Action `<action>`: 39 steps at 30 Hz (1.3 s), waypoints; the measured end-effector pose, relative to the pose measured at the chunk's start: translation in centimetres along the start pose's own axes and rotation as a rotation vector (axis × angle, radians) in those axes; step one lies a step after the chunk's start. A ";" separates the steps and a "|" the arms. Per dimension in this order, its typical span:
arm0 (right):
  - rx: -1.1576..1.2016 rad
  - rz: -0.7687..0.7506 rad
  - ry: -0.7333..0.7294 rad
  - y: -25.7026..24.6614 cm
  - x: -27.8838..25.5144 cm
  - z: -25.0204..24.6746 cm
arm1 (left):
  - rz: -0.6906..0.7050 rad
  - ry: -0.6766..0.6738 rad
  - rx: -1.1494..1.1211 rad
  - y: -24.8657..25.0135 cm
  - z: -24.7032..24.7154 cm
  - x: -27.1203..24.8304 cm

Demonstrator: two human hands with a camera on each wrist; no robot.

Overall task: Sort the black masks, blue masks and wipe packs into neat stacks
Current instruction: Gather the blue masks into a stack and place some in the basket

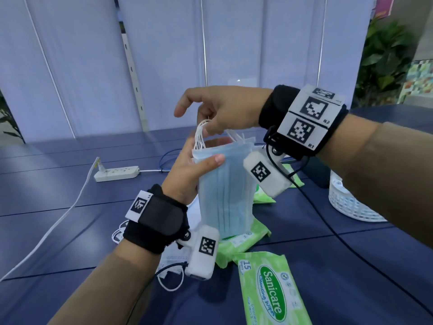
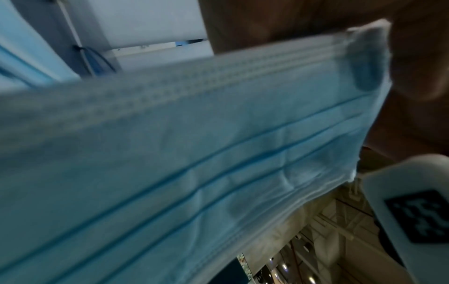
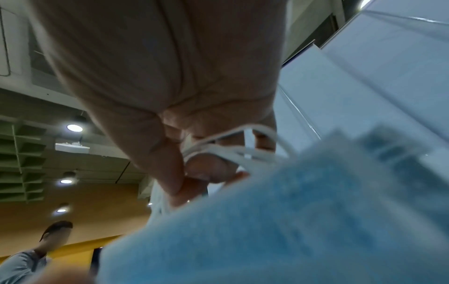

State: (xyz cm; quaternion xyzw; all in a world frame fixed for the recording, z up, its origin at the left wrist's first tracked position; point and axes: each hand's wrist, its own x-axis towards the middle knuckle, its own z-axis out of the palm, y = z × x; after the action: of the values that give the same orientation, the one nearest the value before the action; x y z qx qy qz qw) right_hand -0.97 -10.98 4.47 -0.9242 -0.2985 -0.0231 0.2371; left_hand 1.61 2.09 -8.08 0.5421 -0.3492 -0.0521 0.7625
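Left hand (image 1: 187, 170) clamps upright bundle of pleated light-blue masks (image 1: 225, 195); right hand (image 1: 220, 109) pinches their white ear loops (image 1: 201, 134) just above. Below grip: green wipe packs (image 1: 269, 289) unstacked, approx. early stage; no black masks seen.

1. A dark blue table (image 1: 58, 202) carries everything.
2. Lying on it — green wipe packs (image 1: 271, 289), a white power strip (image 1: 116, 174) with its cable, a white basket (image 1: 349, 202) at the right, and loose masks (image 1: 173, 261).
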 end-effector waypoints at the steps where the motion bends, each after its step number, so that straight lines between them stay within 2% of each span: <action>1: 0.027 -0.007 0.031 0.0 0.0 0.1 | 0.027 0.045 0.027 0.2 0.2 0.1; 3: 0.089 -0.018 0.082 0.1 0.0 0.1 | 0.052 0.081 0.028 0.5 0.4 0.2; 10: 0.005 0.032 0.109 2.4 -0.4 -0.2 | 0.008 -0.011 -0.094 0.2 0.0 0.2; 12: -0.010 0.077 0.136 3.8 -0.9 -0.2 | -0.014 0.024 -0.042 0.0 -0.6 0.4; 14: 0.017 0.120 0.189 5.1 -1.5 0.2 | -0.043 0.121 0.013 -0.2 -1.2 0.6; 16: 0.209 0.132 0.294 6.5 -2.3 1.2 | -0.026 0.201 0.004 -0.4 -1.3 0.7; 20: 0.792 0.247 0.527 8.9 -3.7 6.2 | 0.037 0.279 -0.023 -0.6 -1.1 0.7; 23: 1.060 0.338 0.503 10.3 -3.8 10.4 | 0.073 0.301 -0.017 -1.1 -1.4 0.7; 27: 1.205 0.243 0.524 9.5 -3.3 12.8 | 0.102 0.307 -0.105 -2.0 -1.3 0.8; 30: 1.163 0.196 0.547 8.7 -2.6 12.7 | 0.111 0.286 -0.140 -2.3 -0.8 0.8; 34: 0.922 0.177 0.537 8.1 -1.7 12.8 | 0.114 0.332 -0.175 -2.6 -0.9 1.0; 39: 0.715 0.068 0.528 7.5 -2.2 12.1 | 0.172 0.417 0.006 -2.0 -0.8 1.0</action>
State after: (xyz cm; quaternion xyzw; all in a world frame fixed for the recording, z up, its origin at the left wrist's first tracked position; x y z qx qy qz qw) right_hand 0.25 -11.99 -9.88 -0.7557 -0.1864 -0.1458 0.6106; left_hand 3.36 1.45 -9.44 0.5115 -0.2289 0.1274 0.8183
